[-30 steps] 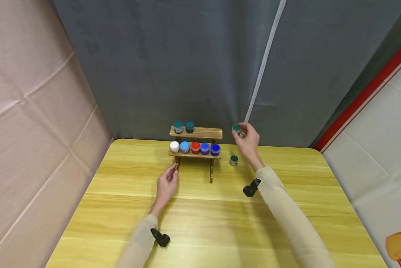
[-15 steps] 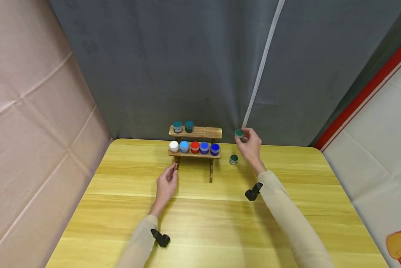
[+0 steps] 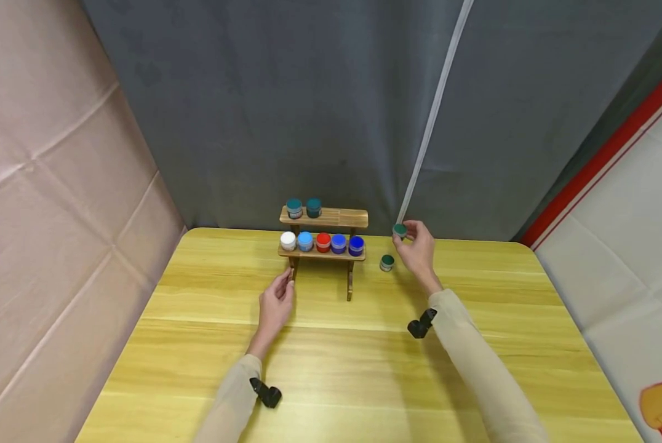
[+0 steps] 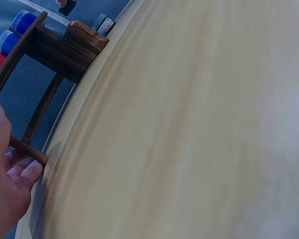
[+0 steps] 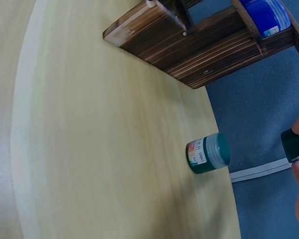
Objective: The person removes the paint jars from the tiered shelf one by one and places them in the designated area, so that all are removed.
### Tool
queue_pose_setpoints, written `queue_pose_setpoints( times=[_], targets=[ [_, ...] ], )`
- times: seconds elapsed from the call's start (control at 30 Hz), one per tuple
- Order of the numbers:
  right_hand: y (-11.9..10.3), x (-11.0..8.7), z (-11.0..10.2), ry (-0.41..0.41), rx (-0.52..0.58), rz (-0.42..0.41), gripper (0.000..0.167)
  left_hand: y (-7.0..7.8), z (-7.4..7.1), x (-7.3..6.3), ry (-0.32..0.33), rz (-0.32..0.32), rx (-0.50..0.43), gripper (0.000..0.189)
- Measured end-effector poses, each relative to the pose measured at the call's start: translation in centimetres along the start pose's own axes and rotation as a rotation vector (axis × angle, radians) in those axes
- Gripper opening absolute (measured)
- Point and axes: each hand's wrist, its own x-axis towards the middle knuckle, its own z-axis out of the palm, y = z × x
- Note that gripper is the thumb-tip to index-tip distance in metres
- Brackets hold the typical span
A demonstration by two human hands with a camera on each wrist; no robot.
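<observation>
A two-tier wooden rack (image 3: 339, 218) stands near the back of the table. My left hand (image 3: 275, 306) grips its front left leg; in the left wrist view the fingers (image 4: 29, 172) curl round the dark wood. To the right of the rack, my right hand (image 3: 418, 249) pinches a small green paint jar (image 3: 400, 231) between thumb and fingers, held above the table. A second dark green paint jar (image 5: 208, 153) stands upright on the table between that hand and the rack, its printed label showing in the right wrist view.
On the lower shelf sits a row of paint jars: white (image 3: 288, 240), light blue (image 3: 306, 241), red (image 3: 323, 242) and two darker blues. Two teal jars (image 3: 303, 208) occupy the upper shelf's left part. A grey curtain (image 3: 253, 123) hangs behind the table (image 3: 331, 369).
My right hand has come down and slightly right with the green paint jar, nearer the table. The left hand keeps its hold on the rack's leg.
</observation>
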Motion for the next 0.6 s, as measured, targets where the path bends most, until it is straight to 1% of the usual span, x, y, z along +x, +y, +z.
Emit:
queue_pose_setpoints(
  times=[0.27,0.6],
  targets=[
    [1.4,-0.6,0.0,0.004,-0.031,0.041,0.037,-0.1,0.0,0.1,0.003,0.015,-0.001,0.038],
    [2.4,-1.5,-0.3,-0.006,0.006,0.109,0.039,-0.3,0.1,0.1,-0.006,0.010,-0.012,0.039]
  ],
)
